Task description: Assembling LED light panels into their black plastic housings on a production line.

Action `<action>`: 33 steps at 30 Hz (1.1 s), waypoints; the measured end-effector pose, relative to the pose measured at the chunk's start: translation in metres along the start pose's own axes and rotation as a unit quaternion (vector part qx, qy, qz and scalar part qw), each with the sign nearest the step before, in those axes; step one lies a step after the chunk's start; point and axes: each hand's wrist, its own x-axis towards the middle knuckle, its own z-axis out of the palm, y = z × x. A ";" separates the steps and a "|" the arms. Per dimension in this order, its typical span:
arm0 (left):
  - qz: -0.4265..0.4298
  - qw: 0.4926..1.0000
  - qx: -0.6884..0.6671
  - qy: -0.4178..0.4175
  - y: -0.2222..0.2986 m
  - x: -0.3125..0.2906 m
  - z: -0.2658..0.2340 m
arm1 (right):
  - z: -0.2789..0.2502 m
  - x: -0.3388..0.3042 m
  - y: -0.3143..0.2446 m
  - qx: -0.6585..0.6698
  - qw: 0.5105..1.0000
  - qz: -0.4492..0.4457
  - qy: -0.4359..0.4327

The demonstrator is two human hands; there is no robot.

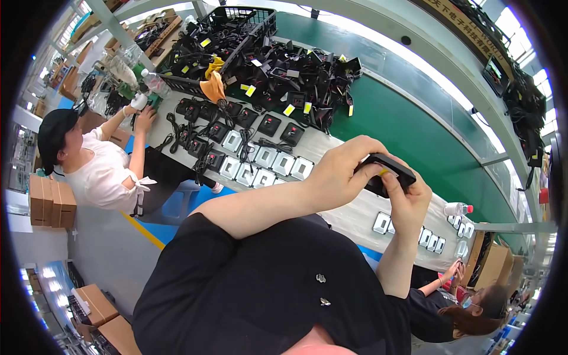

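A long bench [358, 222] is seen to be covered partly by a smooth green surface [426, 136] and partly by a pale, cloth-like sheet. A black crate [267, 25] with latticed walls, probably of plastic, is placed at the far left; beside it, a tangled heap of black parts [296, 80] is spread, angular and mixed with yellow labels. Nearer, pale square pieces [265, 157] with dark rims are laid in rows. Above the bench, a flat black device [400, 168] with rounded corners is held between the left hand [337, 177] and the right hand [410, 204]; the fingers of both are closed around its edges. The thumbs are placed near a small yellow patch [384, 172]. A pressing or checking step is judged to be in hand; for the next move, steady support and even thumb pressure seem to be required
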 end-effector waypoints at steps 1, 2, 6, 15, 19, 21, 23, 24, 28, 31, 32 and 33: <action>-0.018 0.999 -0.027 0.026 -0.004 -0.001 -0.002 | 0.004 0.004 0.004 0.001 1.000 0.002 -0.003; -0.038 0.997 -0.056 0.047 -0.008 -0.001 -0.008 | 0.009 0.006 0.008 -0.010 1.000 0.011 -0.004; -0.045 0.997 -0.045 0.051 -0.032 0.003 -0.036 | 0.035 0.029 0.014 -0.060 0.997 0.048 -0.020; 0.058 0.989 -0.069 0.114 -0.067 0.033 -0.110 | 0.134 0.106 0.028 0.081 0.996 -0.013 -0.020; 0.114 0.987 -0.025 0.106 -0.082 0.034 -0.131 | 0.154 0.117 0.030 0.100 0.994 -0.031 0.005; 0.127 0.989 -0.010 0.074 -0.084 0.039 -0.139 | 0.158 0.125 0.030 -0.006 0.996 -0.082 0.022; 0.110 0.987 -0.032 0.115 -0.089 0.041 -0.144 | 0.163 0.133 0.028 -0.008 0.995 -0.094 0.023; 0.091 0.985 -0.064 0.130 -0.093 0.039 -0.146 | 0.164 0.133 0.030 -0.022 0.997 -0.066 0.014; 0.030 0.991 0.080 0.105 -0.104 0.057 -0.177 | 0.151 0.128 0.057 0.058 0.995 0.043 -0.072; 0.020 0.951 0.175 0.254 -0.153 0.106 -0.245 | 0.116 0.133 0.107 -0.026 0.989 0.132 -0.058; 0.021 0.921 0.250 0.300 -0.177 0.118 -0.281 | 0.104 0.139 0.133 -0.066 0.983 0.168 -0.041; 0.030 0.905 0.245 0.345 -0.190 0.131 -0.312 | 0.095 0.146 0.156 -0.090 0.972 0.215 -0.043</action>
